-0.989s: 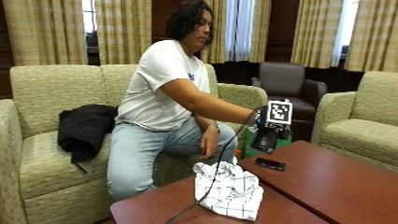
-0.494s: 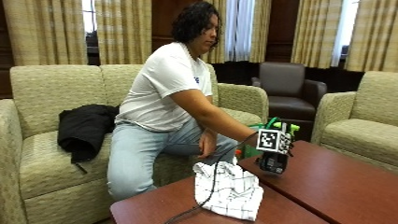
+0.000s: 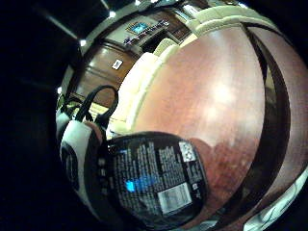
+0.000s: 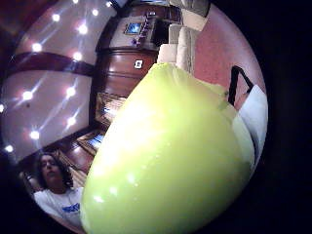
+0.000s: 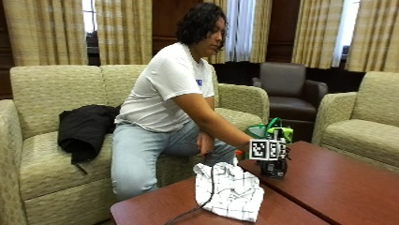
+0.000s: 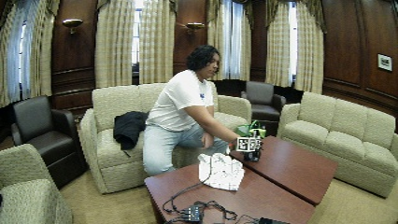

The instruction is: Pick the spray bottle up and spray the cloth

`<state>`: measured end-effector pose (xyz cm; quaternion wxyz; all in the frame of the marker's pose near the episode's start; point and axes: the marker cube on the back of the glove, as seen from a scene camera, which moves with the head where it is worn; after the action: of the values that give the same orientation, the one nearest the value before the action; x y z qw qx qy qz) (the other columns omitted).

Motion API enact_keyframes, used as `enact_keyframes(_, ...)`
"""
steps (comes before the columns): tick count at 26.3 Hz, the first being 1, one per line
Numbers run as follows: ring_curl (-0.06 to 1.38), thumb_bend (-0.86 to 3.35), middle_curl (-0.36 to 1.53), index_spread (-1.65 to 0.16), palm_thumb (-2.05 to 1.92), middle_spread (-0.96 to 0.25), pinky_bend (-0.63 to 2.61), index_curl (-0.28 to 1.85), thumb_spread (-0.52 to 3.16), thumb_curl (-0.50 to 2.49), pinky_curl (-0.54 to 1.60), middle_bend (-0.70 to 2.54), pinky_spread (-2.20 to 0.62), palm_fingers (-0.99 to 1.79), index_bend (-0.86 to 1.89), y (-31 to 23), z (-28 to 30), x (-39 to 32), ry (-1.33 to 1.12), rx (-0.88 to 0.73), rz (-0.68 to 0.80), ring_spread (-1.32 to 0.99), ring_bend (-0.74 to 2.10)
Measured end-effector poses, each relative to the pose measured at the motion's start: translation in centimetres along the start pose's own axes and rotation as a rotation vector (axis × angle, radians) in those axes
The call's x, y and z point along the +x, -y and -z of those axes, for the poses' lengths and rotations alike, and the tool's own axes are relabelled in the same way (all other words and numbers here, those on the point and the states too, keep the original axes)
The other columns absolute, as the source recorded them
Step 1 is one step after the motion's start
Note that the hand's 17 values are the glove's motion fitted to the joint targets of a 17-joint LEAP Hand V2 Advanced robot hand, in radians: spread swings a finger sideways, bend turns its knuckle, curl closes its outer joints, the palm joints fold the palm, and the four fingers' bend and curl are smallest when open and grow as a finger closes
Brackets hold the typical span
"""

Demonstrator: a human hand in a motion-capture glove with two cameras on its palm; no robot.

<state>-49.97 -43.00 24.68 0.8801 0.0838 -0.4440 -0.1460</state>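
The person's right hand is at the spray bottle on the table. Its fingers cannot be seen, so the grip is unclear. The cloth lies at the bottle's eight o'clock.

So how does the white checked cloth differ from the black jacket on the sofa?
The white checked cloth is pale with a dark grid; the black jacket is plain and dark. The cloth sits bunched on the reddish-brown wooden table, while the jacket is draped over the beige sofa seat. Both are crumpled fabric and lie untouched.
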Motion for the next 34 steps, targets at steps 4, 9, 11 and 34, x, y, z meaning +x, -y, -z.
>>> enact_keyframes(4, 0.48, -0.03, 0.55, -0.22, 0.91, -0.16, 0.38, 0.62, 0.31, 0.85, 0.38, 0.71, -0.29, 1.38, 0.44, 0.0, 0.0, 0.2, -0.007, 0.008, 0.014, -0.19, 0.64)
enact_keyframes(9, 0.48, -0.03, 0.55, -0.22, 0.9, -0.17, 0.38, 0.62, 0.3, 0.85, 0.38, 0.71, -0.29, 1.38, 0.45, 0.0, 0.2, 0.3, -0.008, 0.003, 0.012, -0.19, 0.64)
enact_keyframes(11, 0.48, -0.03, 0.55, -0.22, 0.9, -0.17, 0.38, 0.62, 0.3, 0.85, 0.38, 0.71, -0.29, 1.38, 0.45, 0.0, 0.1, 0.3, 0.0, -0.008, 0.006, -0.19, 0.64)
enact_keyframes(34, 0.41, -0.09, 0.49, -0.26, 0.51, -0.15, 0.16, 0.59, 0.72, 0.62, 0.33, 0.58, -0.11, 1.05, 0.45, -1.8, -0.5, -0.2, -0.077, -0.155, -0.106, -0.18, 0.43)
